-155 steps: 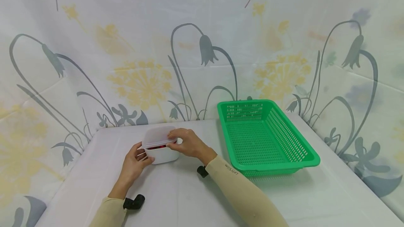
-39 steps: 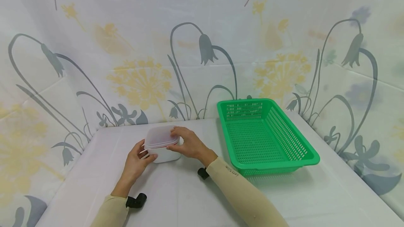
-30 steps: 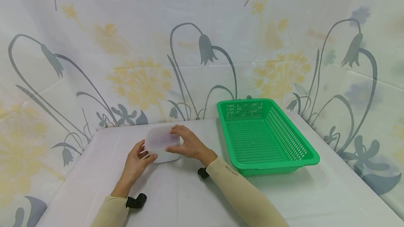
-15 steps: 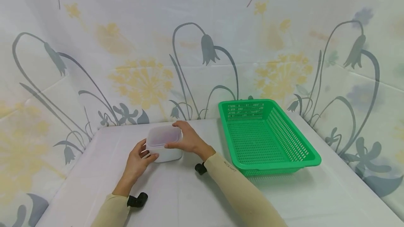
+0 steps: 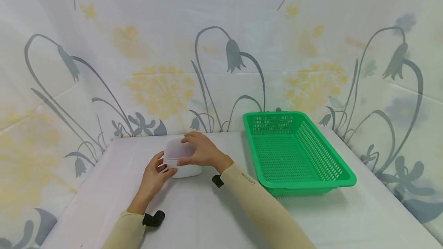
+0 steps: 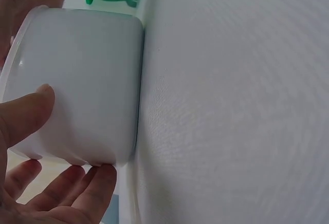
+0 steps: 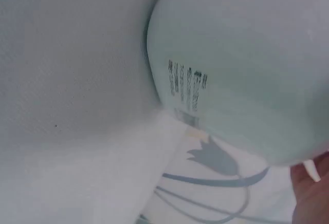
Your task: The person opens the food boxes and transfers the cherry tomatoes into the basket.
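Observation:
A white plastic food container (image 5: 188, 171) stands on the table's left half, topped by a translucent lid (image 5: 173, 150). My left hand (image 5: 154, 176) grips the container's left side; in the left wrist view the thumb presses the near wall and the fingers (image 6: 97, 193) curl round the other side. My right hand (image 5: 204, 152) spans the lid's right part, thumb at the front edge and fingers at the far edge. In the right wrist view, printed dark text shows on the container wall (image 7: 247, 75). The lid hides what the container holds.
A green perforated plastic basket (image 5: 255, 153) stands to the right of the container. White cloth covers the table (image 5: 194, 218). Behind it hangs a flower-printed curtain (image 5: 214, 83). Each wrist carries a black camera mount (image 5: 154, 218).
Earlier the lid sat raised with red contents showing under its front edge; now it lies down on the rim and no red shows. My right hand has shifted left over the lid.

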A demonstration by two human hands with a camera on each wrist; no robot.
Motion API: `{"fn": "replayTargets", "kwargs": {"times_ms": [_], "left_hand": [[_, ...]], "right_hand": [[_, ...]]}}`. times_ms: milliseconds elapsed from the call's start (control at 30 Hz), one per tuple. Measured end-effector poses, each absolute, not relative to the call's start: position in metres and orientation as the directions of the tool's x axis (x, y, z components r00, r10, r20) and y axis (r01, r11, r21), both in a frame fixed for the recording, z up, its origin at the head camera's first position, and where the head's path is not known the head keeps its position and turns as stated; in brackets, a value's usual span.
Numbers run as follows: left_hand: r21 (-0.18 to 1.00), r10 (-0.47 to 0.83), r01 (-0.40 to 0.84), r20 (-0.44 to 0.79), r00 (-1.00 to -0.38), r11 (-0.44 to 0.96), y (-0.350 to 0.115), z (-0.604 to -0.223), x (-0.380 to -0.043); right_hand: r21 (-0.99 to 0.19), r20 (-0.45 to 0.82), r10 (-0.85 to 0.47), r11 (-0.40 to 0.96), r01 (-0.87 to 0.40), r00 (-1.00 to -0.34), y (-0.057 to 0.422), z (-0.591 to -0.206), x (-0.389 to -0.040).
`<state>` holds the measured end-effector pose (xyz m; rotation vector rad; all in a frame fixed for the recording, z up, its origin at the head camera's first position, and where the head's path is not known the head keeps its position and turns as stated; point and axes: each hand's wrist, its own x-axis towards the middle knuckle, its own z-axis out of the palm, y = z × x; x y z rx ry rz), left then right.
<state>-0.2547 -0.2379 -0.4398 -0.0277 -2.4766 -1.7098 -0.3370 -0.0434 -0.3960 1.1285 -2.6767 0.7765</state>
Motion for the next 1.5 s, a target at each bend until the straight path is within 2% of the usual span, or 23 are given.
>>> {"fn": "replayTargets", "kwargs": {"times_ms": [100, 167, 367, 500, 800, 1267, 1500], "left_hand": [[0.933, -0.06, 0.096, 0.124, -0.99, 0.347, -0.238, -0.44, -0.255], [0.934, -0.061, 0.094, 0.122, -0.991, 0.345, -0.238, -0.44, -0.254], [0.936, -0.061, 0.086, 0.113, -0.992, 0.342, -0.236, -0.44, -0.254], [0.931, -0.068, 0.089, 0.121, -0.99, 0.353, -0.236, -0.439, -0.253], [0.925, -0.065, 0.054, 0.084, -0.994, 0.375, -0.239, -0.438, -0.25], [0.934, -0.089, 0.039, 0.076, -0.993, 0.356, -0.235, -0.433, -0.249], [0.936, -0.087, 0.052, 0.088, -0.992, 0.349, -0.234, -0.433, -0.249]], "right_hand": [[-0.283, 0.369, -0.701, 0.541, -0.792, -0.611, -0.049, -0.393, -0.33], [-0.232, 0.374, -0.734, 0.518, -0.823, -0.567, -0.053, -0.392, -0.325], [-0.155, 0.347, -0.768, 0.519, -0.84, -0.538, -0.058, -0.389, -0.319], [-0.105, 0.379, -0.787, 0.485, -0.868, -0.486, -0.058, -0.386, -0.319], [-0.114, 0.463, -0.805, 0.36, -0.926, -0.371, -0.057, -0.378, -0.322], [-0.12, 0.515, -0.793, 0.309, -0.943, -0.325, -0.056, -0.369, -0.323], [-0.152, 0.509, -0.772, 0.355, -0.923, -0.38, -0.054, -0.356, -0.326]]}}
